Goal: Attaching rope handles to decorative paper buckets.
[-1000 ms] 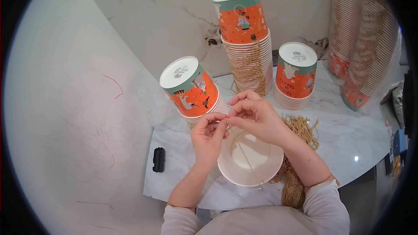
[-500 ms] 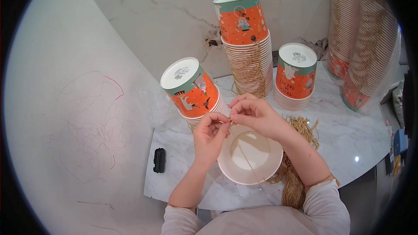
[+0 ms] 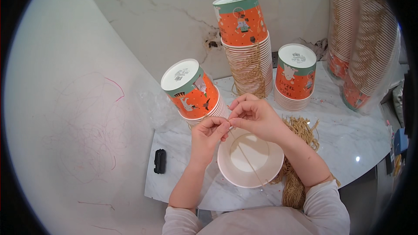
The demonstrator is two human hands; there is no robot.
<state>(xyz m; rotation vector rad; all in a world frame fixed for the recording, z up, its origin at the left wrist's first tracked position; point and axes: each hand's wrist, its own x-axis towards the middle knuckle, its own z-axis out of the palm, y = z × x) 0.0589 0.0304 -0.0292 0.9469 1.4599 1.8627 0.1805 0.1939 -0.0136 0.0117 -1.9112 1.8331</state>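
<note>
A white-lined paper bucket [image 3: 273, 162] stands upright in front of me, its mouth facing up. A thin tan cord [image 3: 247, 161] runs across its opening, from my hands down to the near rim. My left hand [image 3: 207, 138] pinches the cord between thumb and fingers at the bucket's far left side. Against it, my right hand [image 3: 256, 119] pinches the same end of the cord, fingertips nearly touching the left ones. The fingers hide the cord's tip. Beside the bucket on the right lies a thick bundle of tan cords [image 3: 294, 191], partly under my right forearm.
Upturned orange and green buckets stand stacked at the left [image 3: 191, 89], tall in the middle [image 3: 241, 24] and shorter at right [image 3: 296, 76]. Plastic-wrapped bucket stacks [image 3: 370, 48] rise far right. A small black case [image 3: 160, 161] lies on the marble table [image 3: 178, 185] near its left edge.
Both hands have shifted very slightly, still pinching the cord together. The bucket sits marginally lower in view. Nothing has been let go.
</note>
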